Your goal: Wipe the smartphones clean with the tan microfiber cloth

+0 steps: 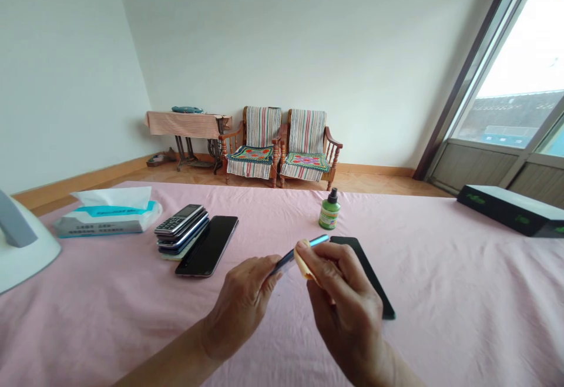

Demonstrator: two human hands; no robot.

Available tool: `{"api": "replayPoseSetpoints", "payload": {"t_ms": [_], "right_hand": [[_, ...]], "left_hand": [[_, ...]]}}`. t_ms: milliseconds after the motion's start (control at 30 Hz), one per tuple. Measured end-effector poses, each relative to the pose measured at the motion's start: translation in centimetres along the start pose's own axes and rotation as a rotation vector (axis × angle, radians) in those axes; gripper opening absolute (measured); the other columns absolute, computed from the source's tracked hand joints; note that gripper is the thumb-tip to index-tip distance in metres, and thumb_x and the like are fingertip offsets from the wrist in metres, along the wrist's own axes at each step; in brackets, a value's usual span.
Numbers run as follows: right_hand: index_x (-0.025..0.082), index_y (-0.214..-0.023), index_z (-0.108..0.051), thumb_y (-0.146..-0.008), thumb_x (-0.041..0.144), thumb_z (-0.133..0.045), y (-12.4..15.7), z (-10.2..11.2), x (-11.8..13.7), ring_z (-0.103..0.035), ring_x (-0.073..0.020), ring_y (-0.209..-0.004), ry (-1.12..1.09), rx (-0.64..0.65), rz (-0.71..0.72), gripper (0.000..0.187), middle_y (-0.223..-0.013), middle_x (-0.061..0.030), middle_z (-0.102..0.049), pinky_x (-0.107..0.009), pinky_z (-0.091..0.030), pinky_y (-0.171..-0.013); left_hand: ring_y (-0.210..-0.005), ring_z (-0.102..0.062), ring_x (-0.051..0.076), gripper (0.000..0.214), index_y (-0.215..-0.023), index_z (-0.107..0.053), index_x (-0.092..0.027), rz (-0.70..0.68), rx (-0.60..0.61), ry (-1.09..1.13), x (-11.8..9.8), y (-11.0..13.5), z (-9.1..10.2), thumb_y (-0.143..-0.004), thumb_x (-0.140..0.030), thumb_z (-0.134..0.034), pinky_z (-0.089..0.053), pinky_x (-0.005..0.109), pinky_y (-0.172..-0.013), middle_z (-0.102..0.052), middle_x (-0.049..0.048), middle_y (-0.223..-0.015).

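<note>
At the far left edge of the pink-covered table [440,293] sits a white rounded object [20,246], only partly in view. Next to it lies a tissue pack [108,215] with a sheet sticking out of the top. Further right is a stack of phones [181,229], a keypad handset on top, and a black smartphone [208,246] lies flat, touching the stack's right side.

Near the middle, the person's left hand [242,305] comes up from the near edge. Its grip is closed in a pinch on the near end of a slim phone [315,241], held edge-on above the table and tilted up to the right, its thin bluish edge showing. The right hand [346,308] meets it from the other side. Its grip is narrow, thumb and fingers pressing a yellowish cloth [304,262] against the phone's middle.

Just behind the right hand a dark phone [372,278] lies flat on the table, partly hidden by the fingers. Beyond it stands a small green bottle [329,212] with a black cap, upright. Well off to the right rests a long black box [511,208].

Against the back wall stand two wooden armchairs [282,146] with striped covers.
</note>
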State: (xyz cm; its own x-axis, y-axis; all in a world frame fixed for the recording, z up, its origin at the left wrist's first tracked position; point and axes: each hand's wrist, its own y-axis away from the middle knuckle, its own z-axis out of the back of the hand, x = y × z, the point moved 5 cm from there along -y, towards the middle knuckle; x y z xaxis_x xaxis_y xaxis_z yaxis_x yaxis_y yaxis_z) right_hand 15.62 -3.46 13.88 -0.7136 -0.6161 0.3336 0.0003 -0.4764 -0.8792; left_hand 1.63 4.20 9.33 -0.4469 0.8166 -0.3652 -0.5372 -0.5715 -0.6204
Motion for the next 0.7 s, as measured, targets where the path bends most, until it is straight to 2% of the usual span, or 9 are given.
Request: {"api": "replayPoseSetpoints", "payload": {"t_ms": [167, 267, 400, 533, 700], "right_hand": [[0.024, -0.113, -0.066, -0.087, 0.009, -0.047, -0.2, 0.7, -2.6, -0.058, -0.0132, -0.077, 0.083, -0.087, -0.180, 0.036, -0.094, -0.0052, -0.057, -0.023, -0.050, -0.063], [0.023, -0.105, -0.069, -0.087, 0.012, -0.048, -0.2, 0.4, -4.0, -0.058, -0.0133, -0.074, 0.060, -0.086, -0.263, 0.030, -0.092, -0.0049, -0.058, -0.024, -0.048, -0.063], [0.021, -0.092, -0.070, -0.084, 0.012, -0.049, 0.5, -1.0, -4.8, -0.055, -0.0118, -0.067, -0.034, 0.008, -0.341, 0.024, -0.084, -0.0027, -0.057, -0.021, -0.044, -0.057], [0.019, -0.074, -0.067, -0.084, 0.012, -0.049, 1.4, -2.6, -4.9, -0.051, -0.0109, -0.064, -0.084, 0.100, -0.404, 0.021, -0.077, -0.0013, -0.054, -0.020, -0.041, -0.056], [0.018, -0.056, -0.055, -0.082, 0.016, -0.051, 2.3, -3.8, -5.4, -0.046, -0.0108, -0.059, -0.171, 0.168, -0.540, 0.026, -0.065, 0.0015, -0.047, -0.020, -0.036, -0.052]], "left_hand": [[-0.068, -0.061, 0.018, 0.015, -0.099, -0.059, -0.021, 0.075, -0.042, 0.049, 0.7, 0.3, 0.1, -0.096, -0.029, -0.047, -0.044, 0.025, -0.064, -0.064, 0.0012, -0.076], [-0.068, -0.061, 0.017, 0.014, -0.096, -0.060, -0.020, 0.170, -0.044, 0.206, 1.4, 0.5, -0.2, -0.094, -0.030, -0.051, -0.045, 0.023, -0.064, -0.064, 0.0003, -0.076], [-0.072, -0.062, 0.017, 0.015, -0.091, -0.062, -0.019, 0.315, -0.064, 0.458, 2.5, 0.2, -0.5, -0.091, -0.032, -0.056, -0.047, 0.022, -0.065, -0.066, 0.0004, -0.080], [-0.072, -0.059, 0.017, 0.023, -0.080, -0.062, -0.016, 0.459, -0.097, 0.630, 3.7, 0.0, -0.6, -0.085, -0.038, -0.062, -0.046, 0.022, -0.066, -0.063, 0.0003, -0.075], [-0.074, -0.063, 0.021, 0.032, -0.089, -0.063, -0.014, 0.542, -0.020, 0.751, 4.8, 0.1, -1.8, -0.084, -0.046, -0.062, -0.050, 0.027, -0.066, -0.066, 0.0033, -0.078]]}}
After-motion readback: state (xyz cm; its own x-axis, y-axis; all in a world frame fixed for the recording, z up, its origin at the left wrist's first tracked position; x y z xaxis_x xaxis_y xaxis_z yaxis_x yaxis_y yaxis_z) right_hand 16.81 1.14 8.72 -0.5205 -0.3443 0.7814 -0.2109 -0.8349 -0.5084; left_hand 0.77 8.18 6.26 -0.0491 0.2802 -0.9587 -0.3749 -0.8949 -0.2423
